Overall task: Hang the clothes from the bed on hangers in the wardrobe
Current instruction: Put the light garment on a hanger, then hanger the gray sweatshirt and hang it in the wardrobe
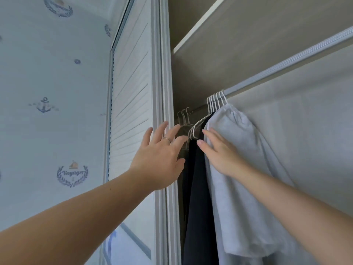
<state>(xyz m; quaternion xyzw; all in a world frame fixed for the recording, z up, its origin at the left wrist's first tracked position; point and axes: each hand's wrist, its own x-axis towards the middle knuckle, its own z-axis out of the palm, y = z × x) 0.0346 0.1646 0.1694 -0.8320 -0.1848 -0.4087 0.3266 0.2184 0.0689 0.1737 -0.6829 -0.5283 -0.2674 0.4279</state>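
Risk is that the left hand (160, 157), spread and empty like the right hand (219, 152), knocks bare hangers (184, 116) off the rail's (286, 66) left end.

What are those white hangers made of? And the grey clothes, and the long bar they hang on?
The hangers look like thin metal wire with a white coating, as the hooks are skinny and bent. The grey garment seems to be a soft, cotton-like knit, matte with loose folds. The bar looks like pale metal, with straight ridges and a faint shine.
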